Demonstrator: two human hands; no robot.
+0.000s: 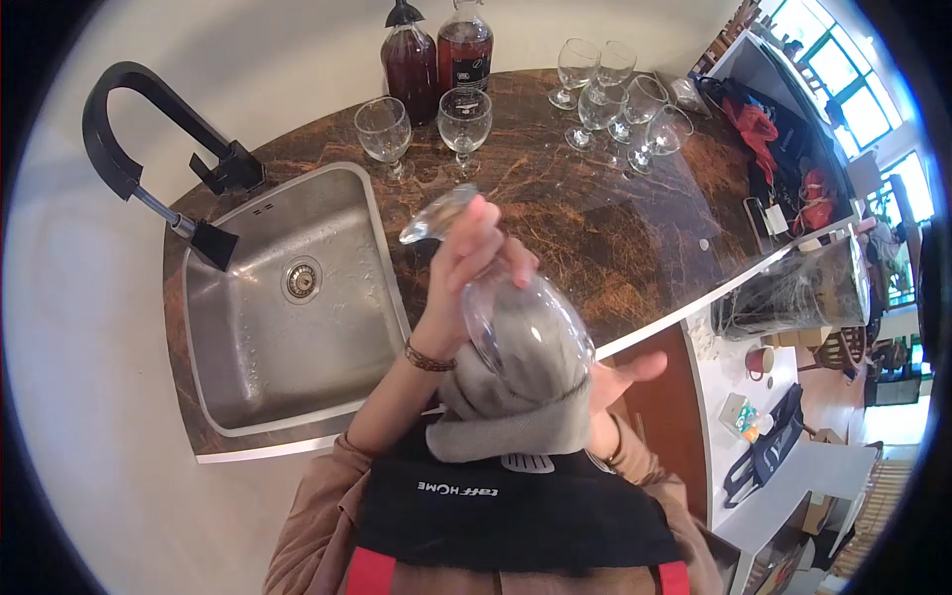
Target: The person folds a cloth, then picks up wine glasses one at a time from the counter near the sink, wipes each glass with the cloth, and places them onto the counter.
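My left hand (481,253) is closed round the stem of a clear goblet (555,332), tilted with its foot toward the upper left and its bowl toward my chest. A grey cloth (511,431) fills part of the bowl and hangs out over its rim. At the bowl's right side, my right hand (615,387) holds the cloth against the glass, its thumb stuck out to the right. The cloth and glass hide most of its fingers. Below them is the black apron (516,516) I wear.
A steel sink (342,297) with a black faucet (149,129) lies left. On the dark countertop (585,238) stand two goblets (464,124), two dark-filled bottles (409,64) and, farther right, several more glasses (600,104). Bags (759,129) lie at the right end.
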